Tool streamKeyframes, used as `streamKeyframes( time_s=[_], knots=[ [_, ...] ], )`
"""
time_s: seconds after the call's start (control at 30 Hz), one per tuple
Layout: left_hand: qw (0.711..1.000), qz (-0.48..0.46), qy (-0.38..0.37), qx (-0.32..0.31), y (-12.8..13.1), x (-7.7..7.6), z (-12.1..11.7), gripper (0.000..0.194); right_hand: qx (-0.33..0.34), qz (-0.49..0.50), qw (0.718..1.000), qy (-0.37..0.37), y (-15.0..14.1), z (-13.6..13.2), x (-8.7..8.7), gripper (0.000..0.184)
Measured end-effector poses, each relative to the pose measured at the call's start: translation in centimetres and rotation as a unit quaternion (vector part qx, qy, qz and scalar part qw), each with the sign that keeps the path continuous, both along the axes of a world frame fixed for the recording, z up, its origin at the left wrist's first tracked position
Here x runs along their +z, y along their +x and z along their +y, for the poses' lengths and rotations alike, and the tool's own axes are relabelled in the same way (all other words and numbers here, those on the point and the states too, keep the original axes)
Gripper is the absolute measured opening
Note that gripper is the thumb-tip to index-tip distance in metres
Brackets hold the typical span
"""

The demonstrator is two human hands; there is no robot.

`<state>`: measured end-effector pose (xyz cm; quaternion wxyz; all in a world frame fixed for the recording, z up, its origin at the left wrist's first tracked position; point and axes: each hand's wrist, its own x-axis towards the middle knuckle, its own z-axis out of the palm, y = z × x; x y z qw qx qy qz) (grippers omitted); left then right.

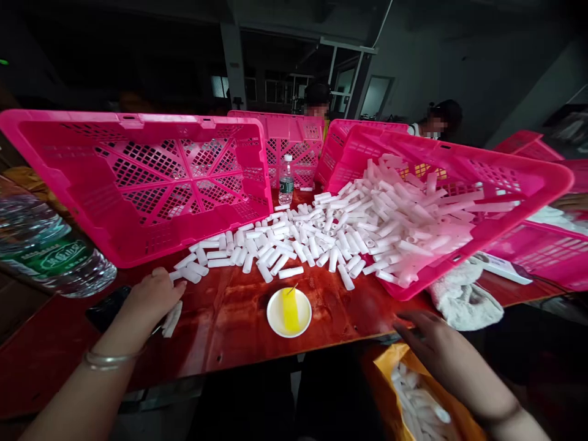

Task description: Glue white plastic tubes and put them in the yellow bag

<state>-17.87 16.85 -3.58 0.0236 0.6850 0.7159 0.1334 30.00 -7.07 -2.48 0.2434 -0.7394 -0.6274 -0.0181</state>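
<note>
Left hand (154, 300) and right hand (429, 340) bare, forearms (98, 383) bare too. Shiny silver-toned bangles (110, 361), thin, rounded, on left wrist. Black clothing (248, 401) over legs past counter's (229, 352) near edge, probably trousers; dim.

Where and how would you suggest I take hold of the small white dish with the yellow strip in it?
I'd pinch the rim of the white dish at its right side, coming from the right with the right hand. The dish is round and shallow, white tubes lie beyond its far edge, and the yellow strip runs up to its far rim, so a side grip should avoid both.
</note>
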Motion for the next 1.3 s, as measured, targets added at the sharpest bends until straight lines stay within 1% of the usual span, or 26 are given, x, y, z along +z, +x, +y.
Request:
streamKeyframes(
  time_s=[0.03,0.07,0.1,0.13,0.17,0.23,0.27,0.33,0.4,0.43,0.5,0.57,0.6,0.67,0.73,0.77,0.8,0.87,0.9,0.93,0.97,1.03,1.13,1.2,1.27,1.3],
  knots=[
    [1.0,0.006,-0.018,0.008,-0.6,-0.4,1.1,0.017,0.002,-0.002,1.0,-0.017,-0.8,2.4,-0.2,0.028],
    [0.999,0.009,-0.034,0.012,-0.8,-0.7,1.7,0.017,-0.021,-0.023,0.997,-0.064,-1.7,4.9,-0.5,0.028],
    [0.999,0.009,-0.041,0.009,-0.8,-0.8,1.9,0.017,-0.051,-0.054,0.99,-0.116,-2.6,7.3,-0.8,0.027],
    [0.999,0.008,-0.041,0.005,-0.7,-0.7,1.7,0.016,-0.066,-0.067,0.987,-0.133,-3.4,9.2,-1.2,0.026],
    [0.999,0.01,-0.041,-0.001,-0.5,-0.6,1.2,0.014,-0.077,-0.081,0.982,-0.151,-4.0,10.6,-1.5,0.024],
    [0.999,0.018,-0.032,-0.021,0.0,0.0,-0.2,0.017,-0.081,-0.099,0.979,-0.16,-4.8,11.8,-2.2,0.02],
    [0.999,0.02,-0.012,-0.042,0.3,0.3,-1.2,0.022,-0.081,-0.107,0.978,-0.161,-4.9,11.7,-2.5,0.019],
    [0.993,0.006,0.05,-0.103,1.0,0.6,-3.3,0.032,-0.083,-0.122,0.975,-0.164,-4.7,10.9,-3.4,0.02],
    [0.981,-0.038,0.104,-0.162,2.1,0.5,-5.5,0.037,-0.064,-0.13,0.977,-0.157,-4.1,10.0,-4.4,0.023],
    [0.974,-0.064,0.114,-0.182,2.9,0.3,-6.6,0.037,-0.044,-0.129,0.98,-0.146,-3.7,9.8,-4.9,0.022],
    [0.967,-0.113,0.098,-0.205,4.5,-0.2,-8.6,0.036,0.004,-0.112,0.988,-0.105,-3.0,9.6,-6.0,0.02],
    [0.96,-0.166,0.051,-0.219,6.1,-0.9,-10.2,0.034,0.041,-0.07,0.996,-0.045,-2.7,9.3,-6.6,0.022],
    [0.954,-0.196,0.019,-0.228,6.9,-1.2,-10.9,0.031,0.066,-0.039,0.997,-0.013,-2.9,9.1,-6.7,0.024],
    [0.934,-0.253,-0.032,-0.248,8.5,-1.8,-11.7,0.026,0.145,0.035,0.988,0.037,-3.9,8.4,-6.5,0.029],
    [0.916,-0.285,-0.06,-0.277,10.1,-2.4,-12.0,0.023,0.242,0.107,0.963,0.057,-5.9,7.7,-6.0,0.033],
    [0.909,-0.292,-0.066,-0.291,10.9,-2.7,-12.0,0.026,0.281,0.137,0.948,0.059,-7.0,7.5,-5.7,0.036],
    [0.903,-0.296,-0.072,-0.303,11.7,-2.9,-11.9,0.038,0.305,0.161,0.936,0.062,-8.1,7.5,-5.5,0.039],
    [0.896,-0.298,-0.084,-0.317,13.1,-3.4,-11.5,0.071,0.323,0.191,0.924,0.073,-9.8,7.9,-5.2,0.042],
    [0.895,-0.297,-0.086,-0.32,13.6,-3.6,-11.3,0.084,0.327,0.199,0.92,0.078,-10.3,8.2,-5.3,0.041],
    [0.896,-0.295,-0.085,-0.321,14.1,-3.8,-11.1,0.091,0.334,0.202,0.917,0.081,-10.6,8.7,-5.3,0.038],
    [0.896,-0.294,-0.083,-0.321,14.4,-4.0,-10.9,0.093,0.345,0.203,0.913,0.082,-10.7,9.1,-5.4,0.035],
    [0.896,-0.293,-0.08,-0.323,14.7,-4.3,-10.6,0.091,0.376,0.198,0.901,0.083,-10.4,9.7,-5.6,0.027],
    [0.895,-0.299,-0.074,-0.323,14.6,-4.7,-10.4,0.088,0.402,0.212,0.888,0.065,-9.8,9.9,-5.4,0.021],
    [0.894,-0.303,-0.067,-0.322,14.5,-5.0,-10.4,0.089,0.389,0.242,0.889,0.032,-9.7,9.6,-5.1,0.025],
    [0.892,-0.307,-0.062,-0.326,14.4,-5.2,-10.5,0.089,0.356,0.26,0.897,0.007,-9.9,9.1,-4.7,0.028],
    [0.891,-0.307,-0.061,-0.329,14.4,-5.2,-10.5,0.088,0.344,0.256,0.903,0.006,-10.0,8.9,-4.6,0.027]
  ],
)
